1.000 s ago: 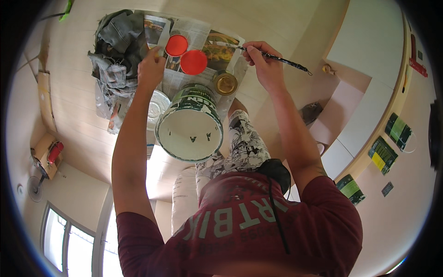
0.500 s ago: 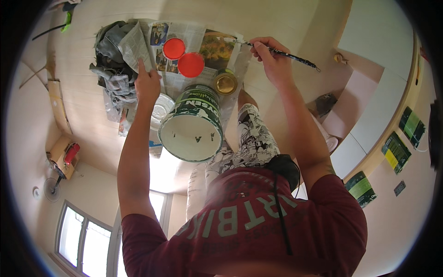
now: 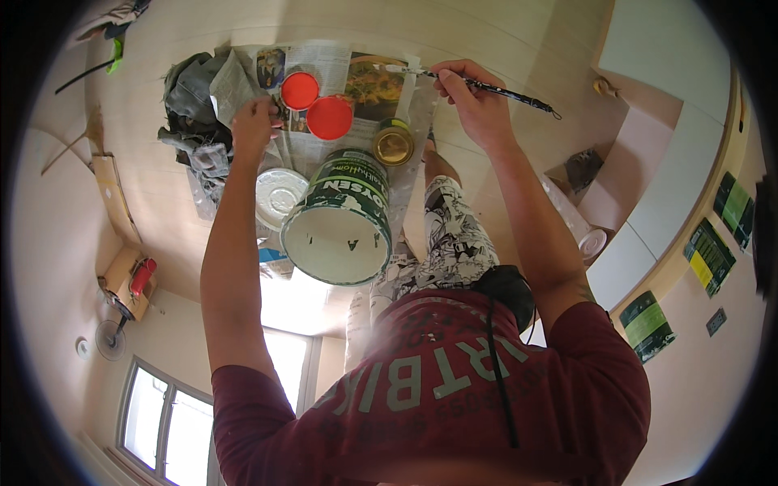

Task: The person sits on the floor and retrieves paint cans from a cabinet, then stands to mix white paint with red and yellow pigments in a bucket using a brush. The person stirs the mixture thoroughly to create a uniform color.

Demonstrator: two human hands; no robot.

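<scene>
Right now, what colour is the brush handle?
The brush handle is mostly black with pale flecks; the head view shows it.

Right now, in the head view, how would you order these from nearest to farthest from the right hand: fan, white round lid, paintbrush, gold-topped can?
From the right hand:
1. Paintbrush: held in it.
2. Gold-topped can: to its left.
3. White round lid: farther left.
4. Fan: far off, lower left.
</scene>
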